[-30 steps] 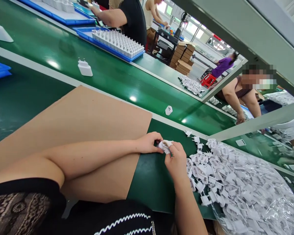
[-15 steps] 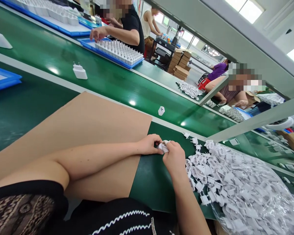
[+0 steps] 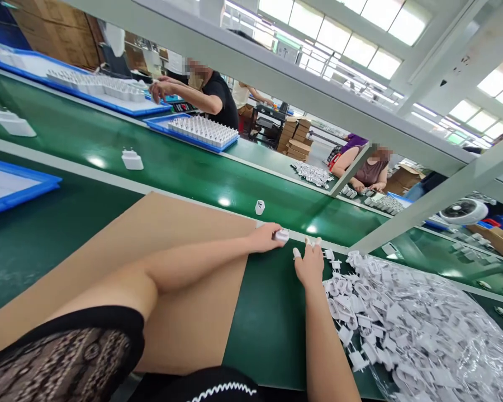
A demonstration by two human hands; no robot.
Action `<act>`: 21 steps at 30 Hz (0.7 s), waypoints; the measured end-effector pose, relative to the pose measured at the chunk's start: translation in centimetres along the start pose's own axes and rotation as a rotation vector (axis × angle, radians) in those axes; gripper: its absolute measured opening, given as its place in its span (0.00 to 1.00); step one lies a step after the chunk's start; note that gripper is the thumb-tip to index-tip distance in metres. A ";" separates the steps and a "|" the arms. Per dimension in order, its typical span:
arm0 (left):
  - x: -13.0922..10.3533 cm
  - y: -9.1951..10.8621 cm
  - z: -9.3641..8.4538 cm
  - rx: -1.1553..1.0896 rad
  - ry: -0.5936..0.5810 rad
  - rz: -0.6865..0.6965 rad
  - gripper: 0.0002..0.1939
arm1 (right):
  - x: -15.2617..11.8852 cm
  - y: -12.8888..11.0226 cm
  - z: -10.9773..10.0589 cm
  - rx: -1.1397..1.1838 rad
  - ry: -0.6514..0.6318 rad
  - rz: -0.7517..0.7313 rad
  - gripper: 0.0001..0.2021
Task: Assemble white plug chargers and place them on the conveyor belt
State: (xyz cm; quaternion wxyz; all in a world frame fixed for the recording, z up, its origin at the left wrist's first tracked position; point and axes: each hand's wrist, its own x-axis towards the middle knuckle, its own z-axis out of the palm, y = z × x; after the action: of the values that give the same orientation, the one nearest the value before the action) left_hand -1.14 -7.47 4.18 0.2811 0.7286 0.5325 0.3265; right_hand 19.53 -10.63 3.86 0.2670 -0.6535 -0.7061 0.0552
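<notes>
Left hand (image 3: 265, 237) pinching a small white plug part (image 3: 281, 235) at frame centre; right hand (image 3: 309, 266) empty, fingers spread.

Resting beside the heap of white parts (image 3: 402, 324) at lower right on the green desk (image 3: 272, 324). Best to keep the pinch firm, pick one loose part from the heap's near edge, avoid dragging others.

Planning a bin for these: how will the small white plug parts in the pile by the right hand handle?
The white plug parts look like thin moulded plastic: probably light and stiff. Heaped loosely, they would likely slide and scatter when pushed.
</notes>
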 end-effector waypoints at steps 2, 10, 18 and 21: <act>3.7 -0.3 -0.9 0.075 0.072 -0.034 0.15 | 0.3 0.9 1.0 -0.081 -0.025 0.102 0.29; 10.3 -1.8 -2.8 0.330 0.223 -0.162 0.15 | 0.4 1.5 1.2 0.028 -0.013 0.081 0.22; 6.5 -4.3 -4.1 0.436 0.522 -0.273 0.46 | -1.2 0.9 0.0 0.327 0.075 0.106 0.21; 5.2 -6.8 -6.0 0.385 0.556 -0.508 0.39 | -1.3 0.6 0.6 0.532 0.107 0.125 0.16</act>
State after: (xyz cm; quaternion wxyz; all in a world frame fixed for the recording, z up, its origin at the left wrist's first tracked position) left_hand -8.65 -0.26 3.73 0.0572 0.4976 0.8020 0.3256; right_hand 19.75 -11.64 2.68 0.4621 -0.6046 -0.6102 0.2204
